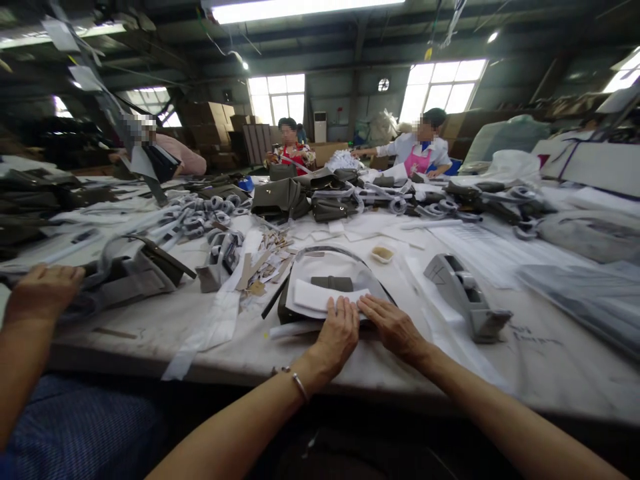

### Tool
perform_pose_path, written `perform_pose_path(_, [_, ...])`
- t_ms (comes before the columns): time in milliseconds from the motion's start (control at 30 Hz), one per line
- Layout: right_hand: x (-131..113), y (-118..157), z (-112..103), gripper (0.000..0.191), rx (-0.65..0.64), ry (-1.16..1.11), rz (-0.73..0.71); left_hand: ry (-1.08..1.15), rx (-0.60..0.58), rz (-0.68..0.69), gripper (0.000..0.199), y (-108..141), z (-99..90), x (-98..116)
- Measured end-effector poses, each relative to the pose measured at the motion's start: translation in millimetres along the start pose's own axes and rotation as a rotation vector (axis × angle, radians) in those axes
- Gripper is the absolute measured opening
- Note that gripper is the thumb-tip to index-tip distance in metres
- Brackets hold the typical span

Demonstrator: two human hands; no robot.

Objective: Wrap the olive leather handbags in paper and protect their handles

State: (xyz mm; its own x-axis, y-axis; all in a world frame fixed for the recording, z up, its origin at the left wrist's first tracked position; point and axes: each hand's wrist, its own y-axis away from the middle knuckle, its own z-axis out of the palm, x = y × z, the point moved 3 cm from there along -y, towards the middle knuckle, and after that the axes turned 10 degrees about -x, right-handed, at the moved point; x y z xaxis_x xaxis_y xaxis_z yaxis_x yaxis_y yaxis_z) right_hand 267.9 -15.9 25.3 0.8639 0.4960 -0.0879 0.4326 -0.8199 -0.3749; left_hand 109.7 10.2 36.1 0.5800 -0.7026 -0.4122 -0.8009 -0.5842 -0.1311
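Note:
A dark olive handbag (283,308) lies in front of me at the table edge, its handle (327,251) arching at the far side. White foam sheet (317,297) covers the bag's near part, and a dark rolled piece (332,283) shows behind it. My left hand (339,331) rests on the foam's near edge with fingers stretched out, side by side. Beside it, my right hand (393,325) reaches over the foam's right end, fingers extended and lying flat. Both thumbs are mostly hidden. The two hands nearly touch at the fingertips.
Tape dispensers stand left (220,260) and right (463,300). Cardboard scraps (265,263) and a small dish (383,254) lie beyond the bag. A co-worker's hand (43,293) touches a wrapped bag (135,270) at left. More bags (280,199) and several people are across the table.

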Motion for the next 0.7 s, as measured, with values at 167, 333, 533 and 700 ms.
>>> perform_pose_path(167, [-9, -4, -1, 0.046, 0.003, 0.152, 0.043, -0.031, 0.004, 0.014, 0.042, -7, -3.1, 4])
perform_pose_path(333, [-20, -7, 0, 0.043, 0.003, 0.278, 0.079, 0.123, 0.060, 0.092, 0.041, -3, -5.9, -12])
perform_pose_path(533, [-33, -19, -9, 0.038, 0.102, 0.313, 0.077, 0.217, 0.053, 0.107, 0.034, -1, -18.9, -33])
perform_pose_path(700, [-37, -33, -17, 0.023, 0.053, 0.261, 0.051, 0.220, 0.100, 0.038, 0.040, 8, -7.6, -35])
